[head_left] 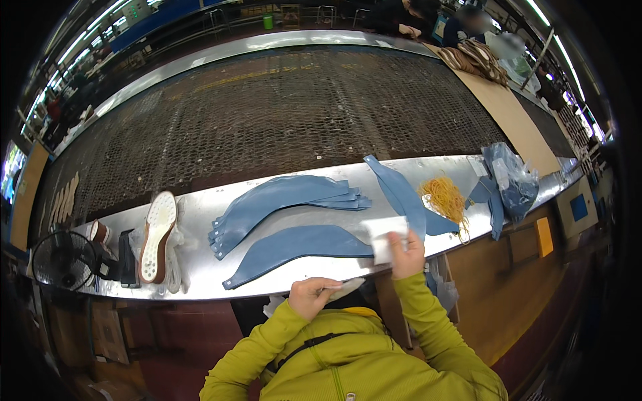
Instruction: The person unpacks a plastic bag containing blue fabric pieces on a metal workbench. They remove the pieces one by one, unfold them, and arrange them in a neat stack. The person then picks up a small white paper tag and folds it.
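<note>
My right hand (408,256) is closed on a white sheet (381,230), paper or cloth, held above the end of a single curved blue piece (294,248). Close to my body, my left hand (309,298) pinches a thin, pale flat piece (345,289) at the metal table's front edge. Behind the single piece, several matching blue pieces lie in a fanned, overlapping stack (281,197). More blue strips (399,190) lie beyond my right hand. The white sheet hides the single piece's right end.
Yellow bands (443,196) lie in a loose heap on the right, before a clear plastic bag (511,180) of blue pieces. On the left are a shoe sole (159,234) and a black fan (63,260). Beyond the metal table (200,284) stretches a mesh conveyor (287,113); people work at its far right.
</note>
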The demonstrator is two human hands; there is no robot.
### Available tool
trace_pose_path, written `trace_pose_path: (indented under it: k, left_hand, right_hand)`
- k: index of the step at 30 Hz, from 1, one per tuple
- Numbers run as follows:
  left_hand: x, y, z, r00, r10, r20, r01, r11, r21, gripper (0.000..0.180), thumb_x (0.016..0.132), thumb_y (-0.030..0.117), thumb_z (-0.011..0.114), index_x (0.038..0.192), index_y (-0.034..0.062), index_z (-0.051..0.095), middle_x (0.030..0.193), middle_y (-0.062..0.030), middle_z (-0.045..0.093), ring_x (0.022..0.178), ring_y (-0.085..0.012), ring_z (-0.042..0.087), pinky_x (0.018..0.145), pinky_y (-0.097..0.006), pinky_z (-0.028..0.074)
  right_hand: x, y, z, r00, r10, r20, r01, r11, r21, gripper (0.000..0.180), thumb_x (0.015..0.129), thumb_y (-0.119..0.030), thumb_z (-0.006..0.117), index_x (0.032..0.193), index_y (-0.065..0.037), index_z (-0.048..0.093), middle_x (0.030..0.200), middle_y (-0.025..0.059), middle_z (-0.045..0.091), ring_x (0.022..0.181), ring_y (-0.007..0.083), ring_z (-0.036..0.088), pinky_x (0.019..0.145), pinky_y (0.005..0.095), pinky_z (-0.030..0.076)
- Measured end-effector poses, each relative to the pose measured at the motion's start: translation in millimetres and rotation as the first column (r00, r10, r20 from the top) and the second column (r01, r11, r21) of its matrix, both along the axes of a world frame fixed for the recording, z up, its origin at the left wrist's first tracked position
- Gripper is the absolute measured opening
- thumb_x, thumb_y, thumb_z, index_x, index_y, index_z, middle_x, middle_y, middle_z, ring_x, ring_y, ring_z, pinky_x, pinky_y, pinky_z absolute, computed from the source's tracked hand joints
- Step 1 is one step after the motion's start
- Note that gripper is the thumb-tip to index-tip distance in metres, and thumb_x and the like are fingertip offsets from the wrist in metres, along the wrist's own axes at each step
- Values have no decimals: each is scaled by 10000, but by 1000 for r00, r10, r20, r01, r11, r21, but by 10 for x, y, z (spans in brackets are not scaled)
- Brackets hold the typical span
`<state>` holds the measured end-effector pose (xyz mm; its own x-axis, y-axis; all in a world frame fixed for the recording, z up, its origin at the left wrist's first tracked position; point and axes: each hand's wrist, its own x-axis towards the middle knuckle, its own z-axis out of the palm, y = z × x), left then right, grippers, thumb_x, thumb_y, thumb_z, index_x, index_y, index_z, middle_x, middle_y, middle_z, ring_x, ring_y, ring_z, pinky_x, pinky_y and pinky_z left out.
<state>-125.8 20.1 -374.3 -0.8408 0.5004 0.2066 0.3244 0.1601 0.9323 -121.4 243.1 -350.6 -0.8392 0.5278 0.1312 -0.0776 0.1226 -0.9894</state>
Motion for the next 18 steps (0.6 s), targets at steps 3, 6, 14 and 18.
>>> trace_pose_path:
  k: [3, 6, 14, 18]
  left_hand:
    - [-51, -72, 87, 935, -324, -142, 322, 946, -36, 364, 801, 188, 728, 1131, 52, 656, 1170, -133, 627, 1076, -291, 580, 922, -382, 459]
    - [-44, -177, 267, 945, -288, -153, 280, 957, -73, 639, 783, 322, 747, 1293, 17, 513, 1275, -171, 533, 1159, -330, 502, 989, -415, 393]
    - [-571, -120, 578, 825, -168, 539, -70, 917, 393, 398, 952, 249, 569, 1228, -38, 555, 1103, -137, 634, 1003, -207, 614, 904, -313, 477]
    - [-662, 58, 641, 675, -212, 706, -188, 877, 443, 279, 938, 232, 599, 1070, -7, 651, 916, -60, 667, 818, -120, 633, 755, -256, 521]
  right_hand:
    - [-14, 326, 56, 996, -56, -71, 46, 989, -138, 219, 925, -141, 604, 1053, 36, 613, 926, 42, 662, 825, 96, 596, 739, 235, 477]
    - [19, 429, 141, 996, 49, -70, -52, 998, -42, 245, 913, -97, 611, 1107, 49, 580, 916, 59, 664, 842, 100, 604, 764, 228, 477]
    - [-57, -103, 435, 928, 356, -105, -371, 905, -207, 576, 837, 41, 651, 1354, -8, 402, 824, 57, 641, 739, 87, 594, 686, 199, 457]
    - [-137, -222, 622, 864, 494, 93, -497, 813, 303, 453, 789, -11, 710, 1218, -1, 565, 804, 72, 634, 759, 118, 600, 692, 255, 464]
